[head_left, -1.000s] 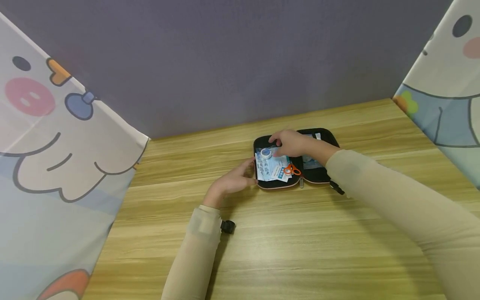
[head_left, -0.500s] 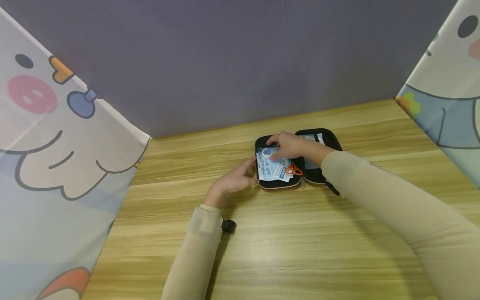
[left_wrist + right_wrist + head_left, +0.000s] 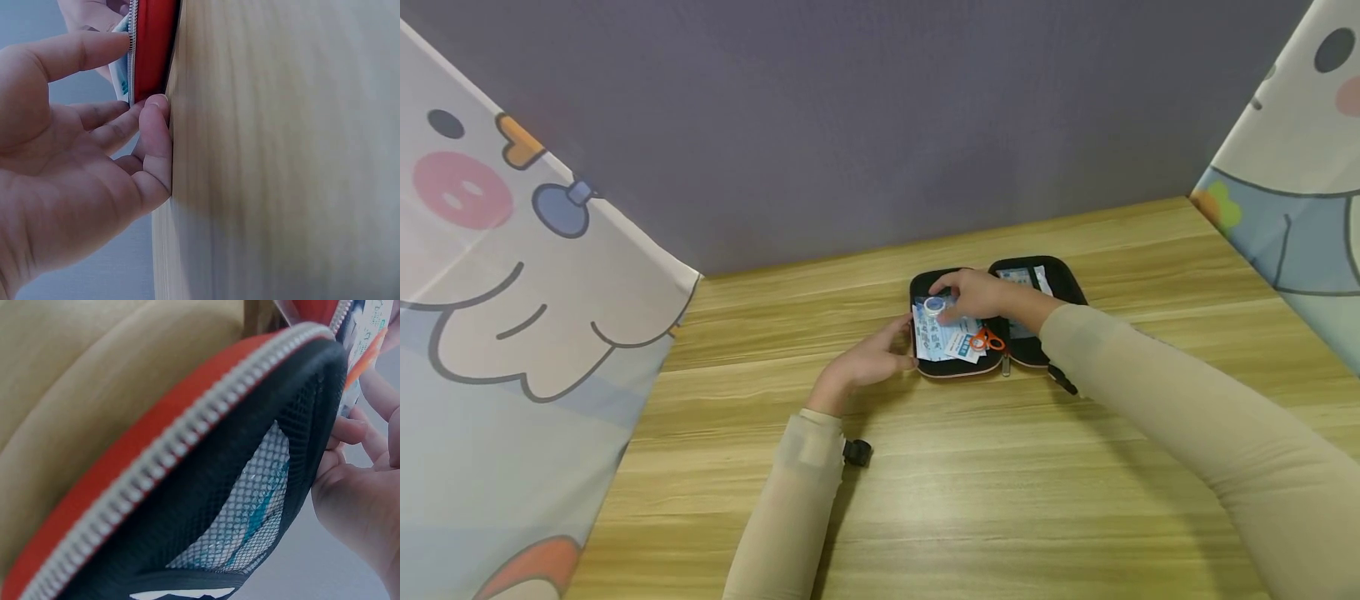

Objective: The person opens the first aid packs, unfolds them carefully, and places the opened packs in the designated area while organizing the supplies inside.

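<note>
A zip case (image 3: 958, 372), black inside and red outside, lies unfolded on the table. Blue-and-white packets (image 3: 928, 337) fill its left half, along with a small white roll of tape (image 3: 934, 306) and orange-handled scissors (image 3: 987, 340). My right hand (image 3: 973, 293) reaches over that half, thumb and forefinger around the tape roll; in the right wrist view the roll is hidden. My left hand (image 3: 872, 357) has its fingers spread at the case's left edge, fingertips right at the zipper (image 3: 131, 53) and red shell (image 3: 153, 50) in the left wrist view.
The case's right half holds packets behind black mesh (image 3: 250, 506), partly under my right forearm. A zipper pull (image 3: 1005, 365) hangs at the front between the halves. The wooden table (image 3: 970, 483) meets a grey panel (image 3: 880, 125) behind, with cartoon-printed sheets (image 3: 550, 292) at both sides.
My right hand's thumb and forefinger have moved slightly left and down onto the tape roll. My left hand stays at the case's edge.
</note>
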{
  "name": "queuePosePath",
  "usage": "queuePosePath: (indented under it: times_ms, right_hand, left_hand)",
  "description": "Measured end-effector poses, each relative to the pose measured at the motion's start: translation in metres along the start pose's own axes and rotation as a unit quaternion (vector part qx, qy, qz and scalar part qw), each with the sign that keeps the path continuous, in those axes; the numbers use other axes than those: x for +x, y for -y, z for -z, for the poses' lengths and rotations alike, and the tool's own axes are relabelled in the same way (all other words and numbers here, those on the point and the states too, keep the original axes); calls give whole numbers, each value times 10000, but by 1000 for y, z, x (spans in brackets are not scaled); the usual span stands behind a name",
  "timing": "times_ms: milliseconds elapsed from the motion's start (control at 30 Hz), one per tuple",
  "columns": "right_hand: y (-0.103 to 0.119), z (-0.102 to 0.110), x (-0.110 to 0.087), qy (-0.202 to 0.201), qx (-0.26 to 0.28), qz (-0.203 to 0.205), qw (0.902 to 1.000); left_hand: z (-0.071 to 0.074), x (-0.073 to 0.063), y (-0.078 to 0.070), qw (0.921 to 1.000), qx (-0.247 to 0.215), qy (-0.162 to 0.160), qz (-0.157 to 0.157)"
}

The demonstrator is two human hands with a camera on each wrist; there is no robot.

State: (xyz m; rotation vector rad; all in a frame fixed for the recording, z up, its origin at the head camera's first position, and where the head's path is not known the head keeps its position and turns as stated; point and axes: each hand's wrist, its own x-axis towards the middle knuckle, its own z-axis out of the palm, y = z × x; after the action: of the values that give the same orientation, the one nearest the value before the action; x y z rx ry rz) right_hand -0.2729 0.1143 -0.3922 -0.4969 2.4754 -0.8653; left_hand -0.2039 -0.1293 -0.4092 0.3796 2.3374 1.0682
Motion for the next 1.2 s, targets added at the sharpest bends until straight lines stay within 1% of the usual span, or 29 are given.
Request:
queuePosePath:
  times_ms: [300,467,633,733,833,967,1067,1200]
  right_hand:
    - [-4,-3,2,-221,-39,-135,9997]
    - [-8,-4,3,-373,16,-48,9993]
    - [-9,0,-3,-521,350,96,9980]
    - [-10,3,-7,-621,503,68,9968]
    - [-11,7,-13,-738,476,25,9961]
    - [-15,13,-20,-780,420,35,9961]
    - [-20,19,-26,-794,449,94,9958]
    - [-27,27,-35,-972,421,193,9942]
  left_hand:
    - [-1,0,0,10000,-23,16,-76]
    - [-1,0,1,10000,30,6,-82]
    - [-1,-1,-1,9999,-14,-32,-145]
    - [-1,-1,-1,9999,-11,-51,-159]
    - [0,-2,-2,9998,13,-75,-162]
    - [0,-1,-2,9998,28,-94,-147]
    - [0,-1,-2,9999,33,-85,-112]
    - [0,-1,-3,9999,78,-100,-73]
